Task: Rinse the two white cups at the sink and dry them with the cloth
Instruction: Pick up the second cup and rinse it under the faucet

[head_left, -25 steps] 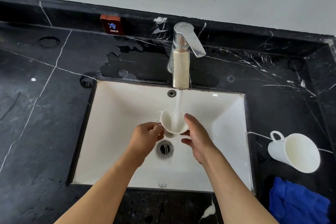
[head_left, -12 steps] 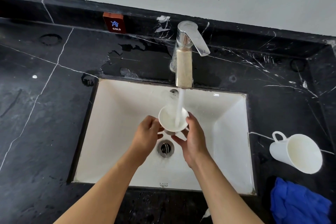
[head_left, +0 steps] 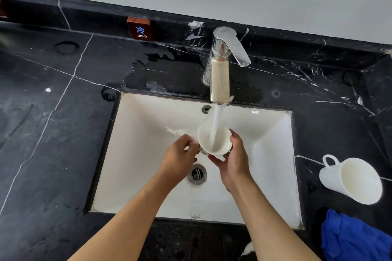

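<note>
A white cup [head_left: 206,139] is held over the white sink [head_left: 148,125], under the running stream from the faucet [head_left: 220,74]. Water pours into its open mouth and splashes off to the left. My left hand [head_left: 180,154] grips the cup at its left side. My right hand [head_left: 234,161] wraps around its right side and bottom. A second white cup [head_left: 352,179] lies on its side on the black counter to the right, mouth towards me, handle at the far left. A blue cloth [head_left: 352,239] is bunched at the bottom right corner.
The black marble counter [head_left: 53,133] surrounds the sink and is wet behind it. A small red "COLD" sign [head_left: 139,28] stands on the back ledge. The drain [head_left: 197,174] sits below the hands. A grey wall runs behind.
The cup has risen slightly and shifted right, staying under the stream. My right hand closed in from beside the cup to cradle it, and water now splashes out to the left.
</note>
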